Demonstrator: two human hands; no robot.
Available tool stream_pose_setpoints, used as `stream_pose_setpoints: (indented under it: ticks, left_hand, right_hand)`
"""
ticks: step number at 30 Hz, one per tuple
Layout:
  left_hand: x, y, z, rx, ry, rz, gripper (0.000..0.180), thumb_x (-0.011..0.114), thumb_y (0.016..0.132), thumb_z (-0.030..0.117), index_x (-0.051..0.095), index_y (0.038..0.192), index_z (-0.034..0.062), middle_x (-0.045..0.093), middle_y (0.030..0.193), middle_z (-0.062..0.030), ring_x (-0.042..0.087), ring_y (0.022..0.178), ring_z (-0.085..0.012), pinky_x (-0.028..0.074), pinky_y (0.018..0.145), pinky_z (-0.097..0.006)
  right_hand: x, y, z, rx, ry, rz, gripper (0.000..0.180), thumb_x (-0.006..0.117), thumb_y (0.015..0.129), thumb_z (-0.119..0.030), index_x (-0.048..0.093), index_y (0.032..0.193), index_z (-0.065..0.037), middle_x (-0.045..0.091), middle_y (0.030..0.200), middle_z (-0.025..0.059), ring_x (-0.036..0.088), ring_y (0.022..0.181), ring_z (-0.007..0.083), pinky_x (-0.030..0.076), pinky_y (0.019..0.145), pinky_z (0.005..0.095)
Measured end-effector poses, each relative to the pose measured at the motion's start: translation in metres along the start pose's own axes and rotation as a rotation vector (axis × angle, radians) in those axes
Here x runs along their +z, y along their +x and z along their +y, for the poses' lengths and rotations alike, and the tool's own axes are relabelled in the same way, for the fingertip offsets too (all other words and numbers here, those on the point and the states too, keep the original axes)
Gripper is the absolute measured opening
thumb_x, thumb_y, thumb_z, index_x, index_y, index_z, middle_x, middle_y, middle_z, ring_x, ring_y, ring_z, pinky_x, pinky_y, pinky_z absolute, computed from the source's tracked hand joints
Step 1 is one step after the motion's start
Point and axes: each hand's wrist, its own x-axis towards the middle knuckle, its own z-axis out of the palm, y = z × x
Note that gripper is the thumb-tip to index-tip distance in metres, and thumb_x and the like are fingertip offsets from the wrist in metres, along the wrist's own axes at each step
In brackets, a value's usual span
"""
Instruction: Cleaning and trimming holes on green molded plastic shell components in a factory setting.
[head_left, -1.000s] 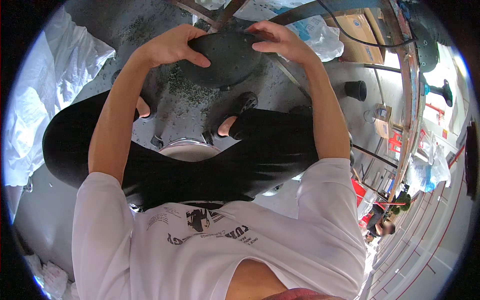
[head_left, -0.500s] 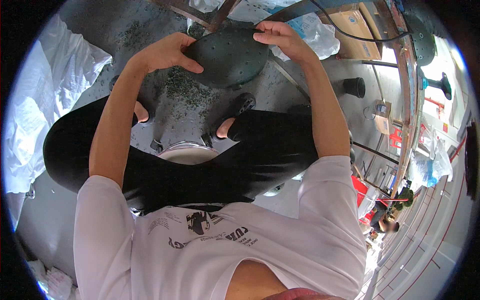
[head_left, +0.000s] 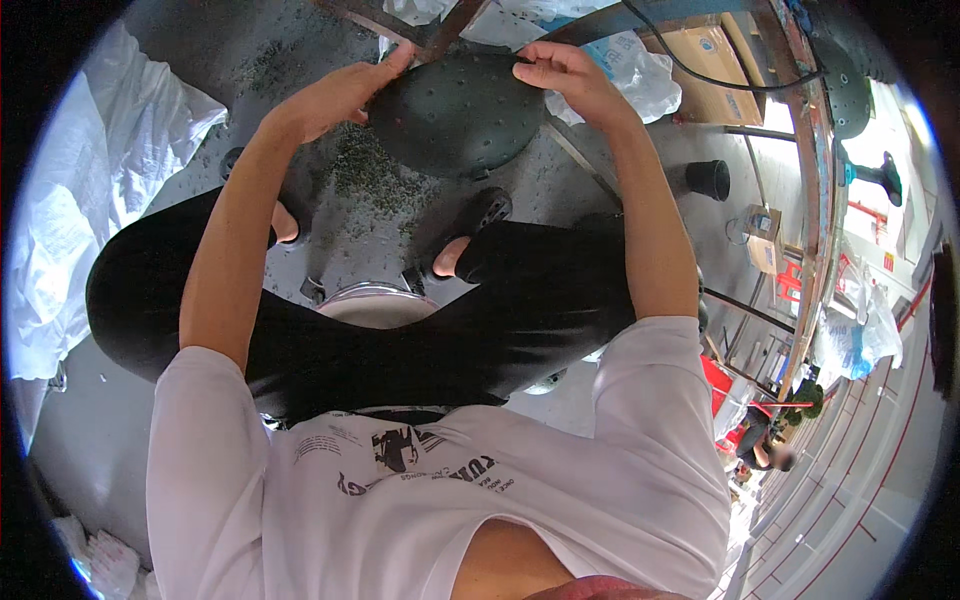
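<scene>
A dark green, rounded plastic shell dotted with small holes or studs is held out over the floor, ahead of my knees. My left hand grips its left rim, thumb lying along the upper left edge and the other fingers partly hidden. At the upper right rim, my right hand pinches the edge between thumb and fingers. Small dark green bits lie scattered on the grey floor below the shell.
Metal frame bars cross just beyond the shell. A clear plastic bag and a cardboard box stand at the far right. White sheeting hangs at the left. A black pot stands on the floor; a person is farther right.
My left thumb has moved from the shell's face to its upper left edge, and the left hand has shifted up along the rim. The right hand stays in nearly the same place.
</scene>
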Motion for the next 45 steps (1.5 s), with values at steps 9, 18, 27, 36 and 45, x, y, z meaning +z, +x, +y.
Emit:
stream_pose_setpoints:
  ticks: [9, 18, 27, 36, 45]
  left_hand:
    - [0.000, -0.001, 0.007, -0.009, -0.065, -0.021, 0.116, 0.040, 0.085, 0.089, 0.039, 0.151, -0.0060, 0.040, 0.154, -0.0232, 0.044, 0.135, -0.0325, 0.035, 0.113, -0.044]
    - [0.003, 0.006, 0.022, 0.206, 0.036, 0.095, 0.066, 0.057, 0.097, 0.061, 0.065, 0.128, 0.0026, 0.068, 0.108, -0.0081, 0.061, 0.101, -0.0177, 0.046, 0.091, -0.032]
    - [0.025, 0.018, -0.004, 0.279, -0.140, 0.264, 0.039, 0.074, 0.094, 0.032, 0.068, 0.118, 0.0024, 0.069, 0.105, -0.0019, 0.062, 0.098, -0.0134, 0.046, 0.090, -0.028]
    - [0.010, 0.021, -0.005, 0.327, -0.352, 0.244, 0.043, 0.077, 0.091, 0.034, 0.064, 0.120, 0.0061, 0.064, 0.115, -0.0038, 0.060, 0.107, -0.0163, 0.043, 0.099, -0.031]
    - [0.012, 0.011, 0.015, 0.513, -0.095, 0.351, 0.074, 0.088, 0.079, 0.035, 0.054, 0.141, 0.0105, 0.062, 0.122, -0.0098, 0.060, 0.116, -0.0224, 0.050, 0.097, -0.037]
  right_hand:
    - [0.000, -0.002, 0.008, 0.041, -0.002, 0.040, 0.027, 0.067, 0.096, -0.032, 0.068, 0.103, -0.006, 0.057, 0.089, -0.0075, 0.049, 0.086, 0.0064, 0.037, 0.081, 0.0249]
    - [0.016, 0.000, -0.018, 0.093, -0.083, 0.017, 0.035, 0.065, 0.097, -0.031, 0.067, 0.116, -0.002, 0.064, 0.102, -0.0004, 0.055, 0.101, 0.0127, 0.040, 0.093, 0.0286]
    - [0.023, 0.004, -0.019, 0.005, 0.026, -0.053, 0.038, 0.064, 0.098, -0.030, 0.066, 0.126, -0.004, 0.067, 0.111, 0.0037, 0.058, 0.108, 0.0153, 0.043, 0.096, 0.0295]
    - [-0.004, 0.001, 0.012, 0.164, -0.180, 0.028, 0.063, 0.077, 0.082, -0.057, 0.069, 0.107, 0.000, 0.066, 0.095, 0.0071, 0.061, 0.094, 0.0174, 0.046, 0.083, 0.0309]
    - [0.018, -0.002, -0.012, 0.119, -0.145, 0.299, 0.081, 0.069, 0.081, -0.070, 0.067, 0.106, 0.007, 0.065, 0.095, 0.0140, 0.061, 0.091, 0.0252, 0.046, 0.082, 0.0365]
